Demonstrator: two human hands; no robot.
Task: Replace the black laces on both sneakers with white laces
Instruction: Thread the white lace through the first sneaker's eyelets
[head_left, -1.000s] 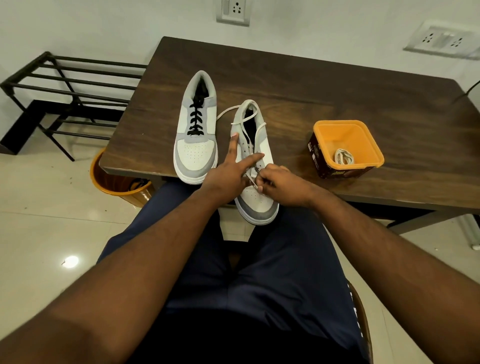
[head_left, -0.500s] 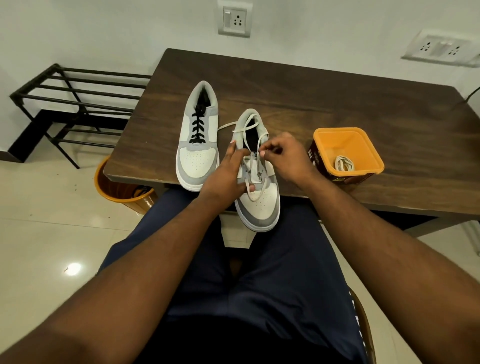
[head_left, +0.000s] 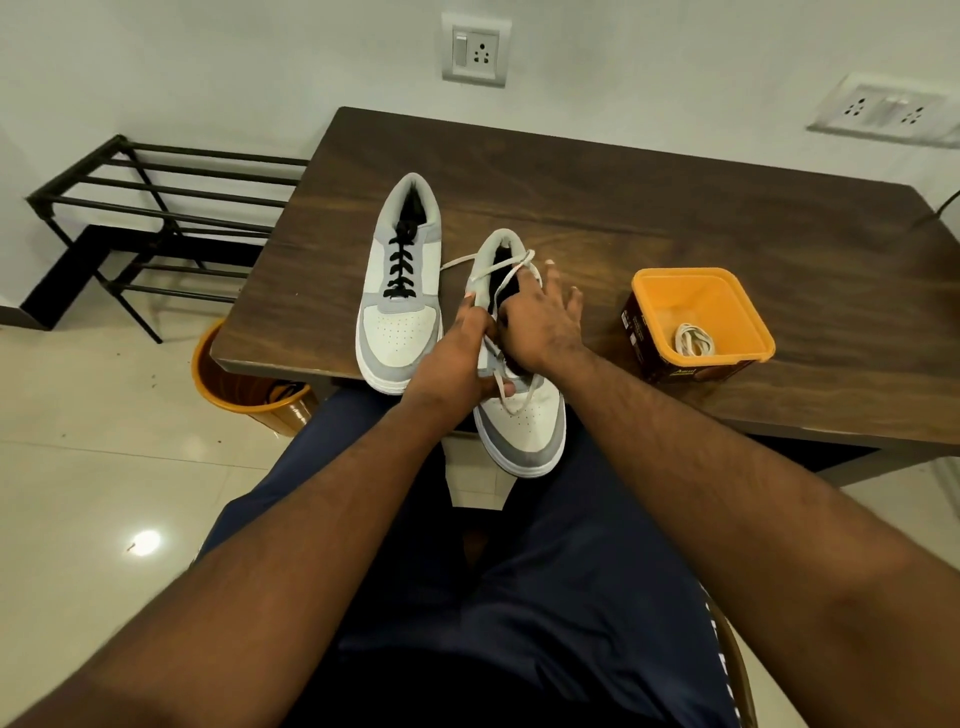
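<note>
Your left hand (head_left: 457, 364) grips the left side of the right sneaker (head_left: 519, 415) at the table's (head_left: 623, 208) near edge, thumb pinning a loop of white lace (head_left: 511, 397), while your right hand (head_left: 540, 322) lies on the tongue, fingers spread, the two hands touching. The left sneaker (head_left: 400, 291), just beside it, carries black laces (head_left: 400, 267); another white lace (head_left: 693, 338) sits in the orange tub (head_left: 727, 291) to the right.
</note>
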